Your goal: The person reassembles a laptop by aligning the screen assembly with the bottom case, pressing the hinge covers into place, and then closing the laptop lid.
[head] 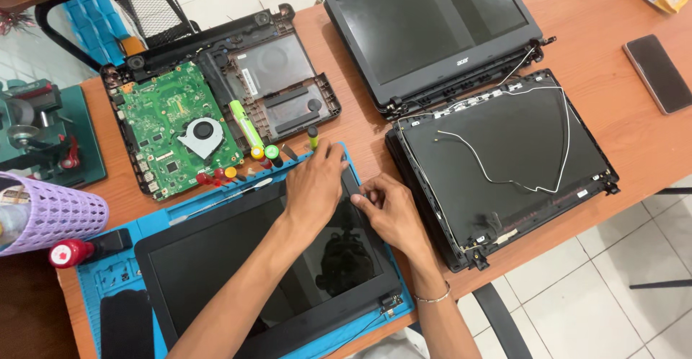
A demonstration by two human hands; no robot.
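— Left hand (315, 186) is lying flat on the top right corner of that laptop screen (267, 272), fingers spread and pointing away from the person, toward the row of screwdrivers (249, 168). It isn't gripping anything, just pressing on the frame.

— And the right hand (389, 211)?

— Just beside it, at the same corner, on the screen's right edge. Its fingers are curled in against the frame, fingertips touching the border. Whether it pinches something small there, I cannot tell from where I stand.

— Where does the screen sit?

— On the blue mat (108, 280), at the near edge of the tabletop, left of the middle. Its long side runs left to right, a bit tilted, the right end closer to the person. Both hands meet at that far right corner, so the rest of the panel stretches away to the left under the left forearm.

— Which hand is nearer the tools?

— Left one. The yellow-green screwdriver handle (313, 137) stands just past its fingertips. The right hand is nearer the back cover with the white wires (504, 157), which lies just right of the mat. The opened laptop base with the green board (169, 125) is farther back, toward the far left corner.
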